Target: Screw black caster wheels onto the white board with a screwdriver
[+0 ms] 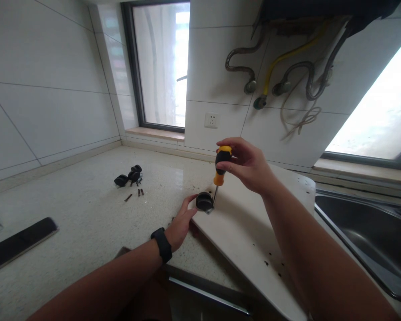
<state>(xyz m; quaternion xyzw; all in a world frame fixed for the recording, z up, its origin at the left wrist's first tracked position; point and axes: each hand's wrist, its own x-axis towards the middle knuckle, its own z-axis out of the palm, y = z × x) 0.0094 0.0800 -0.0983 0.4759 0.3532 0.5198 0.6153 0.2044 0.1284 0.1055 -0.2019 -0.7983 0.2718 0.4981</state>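
Note:
My right hand [243,162] is closed around the yellow and black handle of a screwdriver [223,160]. The shaft points down, its tip at the metal plate beside a black caster wheel [204,202]. That caster sits near the left corner of a white board [240,232]. With its fingers round the caster and the board's edge, my left hand [183,223] grips the wheel; a black band is on that wrist. Small dark holes mark the board's near part and its far right corner.
Several black casters [133,175] and loose screws [140,192] lie on the speckled countertop [87,214]. A steel sink [370,232] is at the right. Hoses [274,67] hang from the tiled wall near a socket [211,120]. A dark flat strip [20,243] lies at the left.

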